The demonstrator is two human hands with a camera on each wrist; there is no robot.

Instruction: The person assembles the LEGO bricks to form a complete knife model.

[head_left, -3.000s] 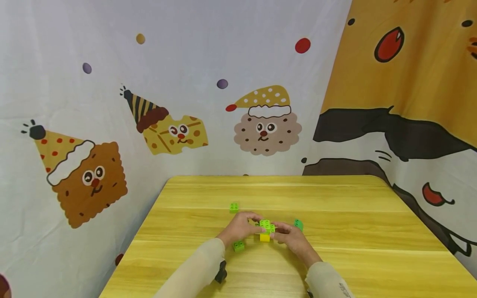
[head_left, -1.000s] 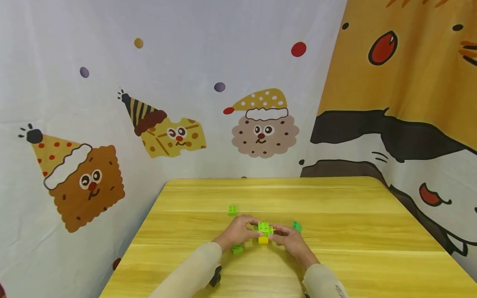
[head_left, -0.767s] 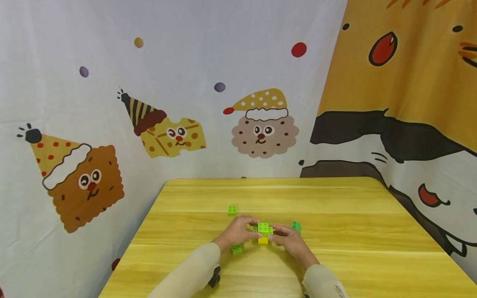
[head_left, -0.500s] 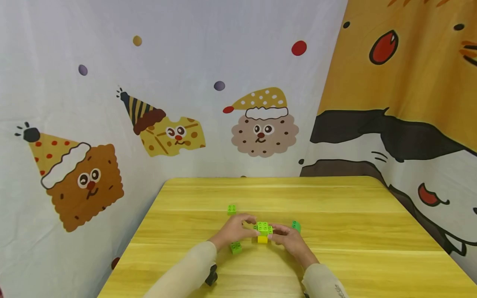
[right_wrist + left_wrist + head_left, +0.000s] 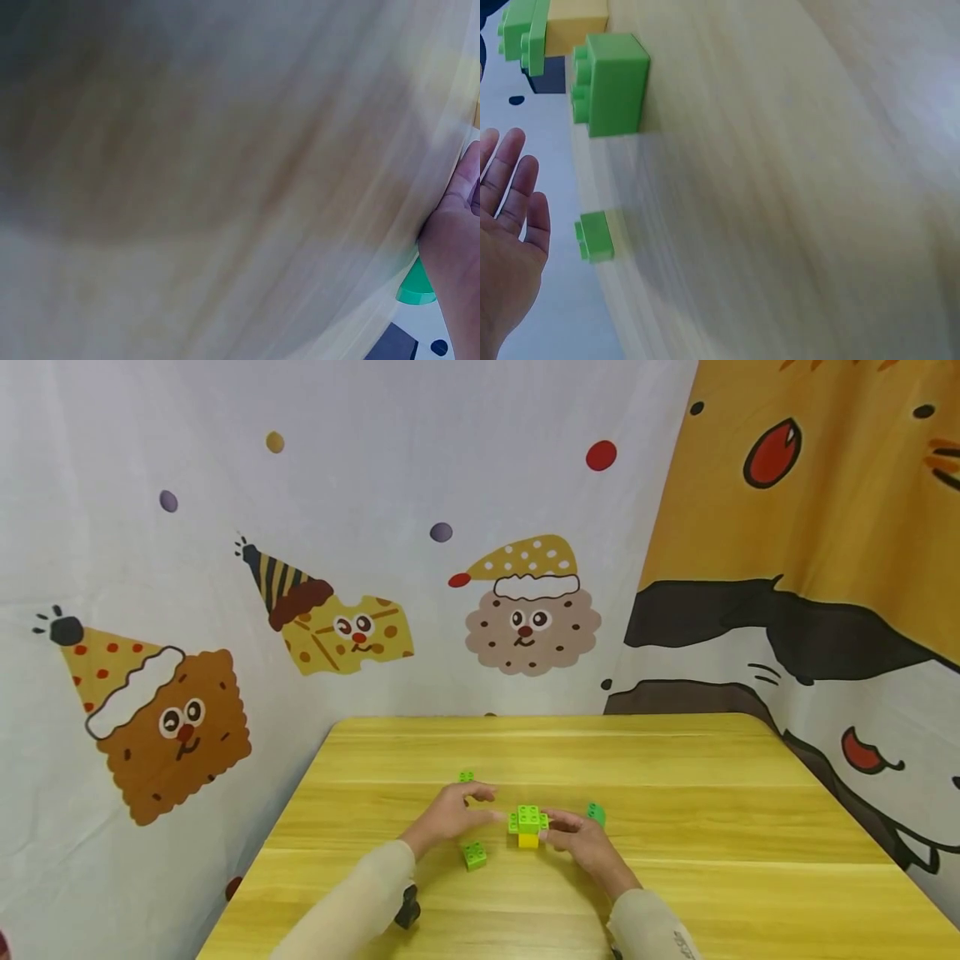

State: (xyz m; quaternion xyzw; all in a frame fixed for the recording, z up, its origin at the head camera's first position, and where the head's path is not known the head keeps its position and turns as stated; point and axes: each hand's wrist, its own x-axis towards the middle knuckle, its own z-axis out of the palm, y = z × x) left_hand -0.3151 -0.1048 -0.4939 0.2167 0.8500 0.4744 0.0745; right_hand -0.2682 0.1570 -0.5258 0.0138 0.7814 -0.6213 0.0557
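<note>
A small stack of toy building bricks (image 5: 528, 820) stands mid-table, lime green on top with a yellow brick (image 5: 528, 841) beneath. My right hand (image 5: 588, 846) holds the stack's right end between thumb and fingers; the right wrist view shows only part of this hand (image 5: 454, 255). To the left, my left hand (image 5: 450, 817) is apart from the stack, fingers loosely extended around nothing. In the left wrist view its fingers (image 5: 516, 184) are spread. Just below the left hand lies a loose lime green brick (image 5: 474, 856). Behind it sits another lime green brick (image 5: 467, 776), partly hidden.
A darker green rounded brick (image 5: 596, 814) lies beyond my right hand. The wooden table (image 5: 712, 793) ends against a printed cloth backdrop (image 5: 420, 468). A black device (image 5: 407, 907) is strapped at the left wrist.
My left hand has let go of the stack and moved left, uncovering its left end. The right hand stays at the stack's right side.
</note>
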